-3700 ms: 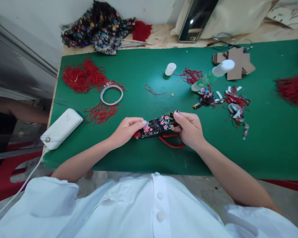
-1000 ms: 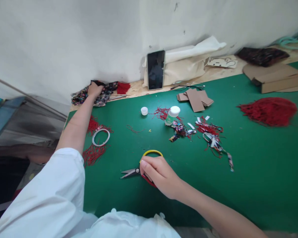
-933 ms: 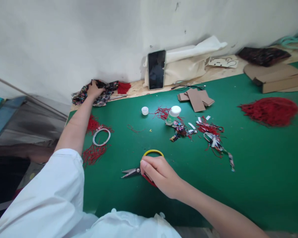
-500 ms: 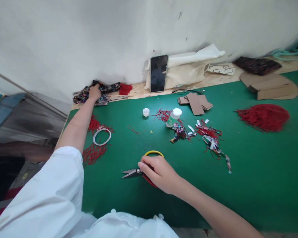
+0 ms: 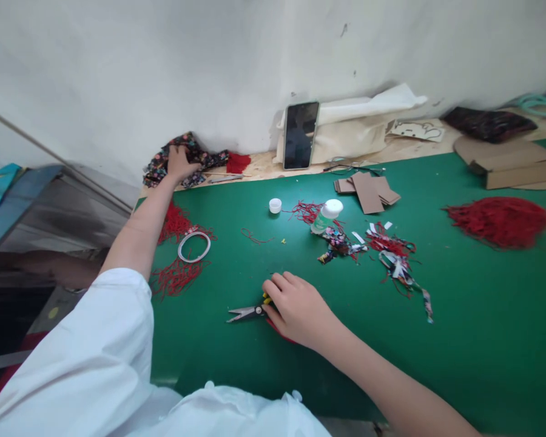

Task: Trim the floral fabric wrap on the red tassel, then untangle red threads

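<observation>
My left hand [image 5: 178, 161] reaches far to the back left corner and grips a pile of black floral fabric [image 5: 195, 159] by the wall. My right hand [image 5: 295, 308] rests near the front of the green table [image 5: 459, 303], covering the yellow and red handles of a pair of scissors [image 5: 246, 313]. The blades point left and lie flat on the mat.
Red thread clumps [image 5: 175, 223] and a white ring [image 5: 194, 247] lie at left. A glue bottle [image 5: 326, 216], its cap [image 5: 275, 206], fabric scraps [image 5: 391, 255] and cardboard pieces [image 5: 368, 191] sit mid-table. A phone [image 5: 301, 135] leans on the wall. A red tassel heap [image 5: 500, 220] lies right.
My right hand has slid over the scissor handles, hiding the yellow loop. My left hand stays on the floral fabric pile. Much earlier both hands held a floral strip.
</observation>
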Available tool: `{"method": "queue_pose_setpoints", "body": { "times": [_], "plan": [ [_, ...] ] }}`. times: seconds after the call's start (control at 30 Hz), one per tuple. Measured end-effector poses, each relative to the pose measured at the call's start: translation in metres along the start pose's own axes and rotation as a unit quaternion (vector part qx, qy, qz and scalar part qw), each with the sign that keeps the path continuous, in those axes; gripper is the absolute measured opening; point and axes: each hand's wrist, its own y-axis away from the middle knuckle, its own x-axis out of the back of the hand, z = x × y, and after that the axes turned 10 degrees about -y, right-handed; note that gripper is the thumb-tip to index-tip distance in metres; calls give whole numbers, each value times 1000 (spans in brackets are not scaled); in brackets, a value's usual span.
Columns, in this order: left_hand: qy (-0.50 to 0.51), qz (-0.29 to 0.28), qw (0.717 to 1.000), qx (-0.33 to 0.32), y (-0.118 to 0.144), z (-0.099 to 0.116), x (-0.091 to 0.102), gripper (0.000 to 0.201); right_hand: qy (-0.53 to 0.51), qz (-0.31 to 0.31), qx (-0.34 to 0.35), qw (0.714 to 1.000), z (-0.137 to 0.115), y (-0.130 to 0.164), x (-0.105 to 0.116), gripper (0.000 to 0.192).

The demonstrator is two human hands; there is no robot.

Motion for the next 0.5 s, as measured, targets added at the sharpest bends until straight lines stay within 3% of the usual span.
{"method": "queue_pose_setpoints", "body": {
  "times": [0.07, 0.27, 0.4, 0.5],
  "plan": [
    [-50, -41, 997, -41, 6, 8, -3, 75, 10, -21, 7, 1000, 2, 0, 3, 17],
    [-109, -48, 993, -13, 17, 35, -2, 68, -33, -79, 35, 996, 14, 1, 19, 27],
    [-152, -46, 985, -60, 39, 57, 26, 62, -82, -88, 40, 992, 18, 4, 24, 31],
    [-170, -171, 957, -160, 70, 68, 61, 47, -86, -95, 43, 991, 19, 5, 23, 36]
  ]
}}
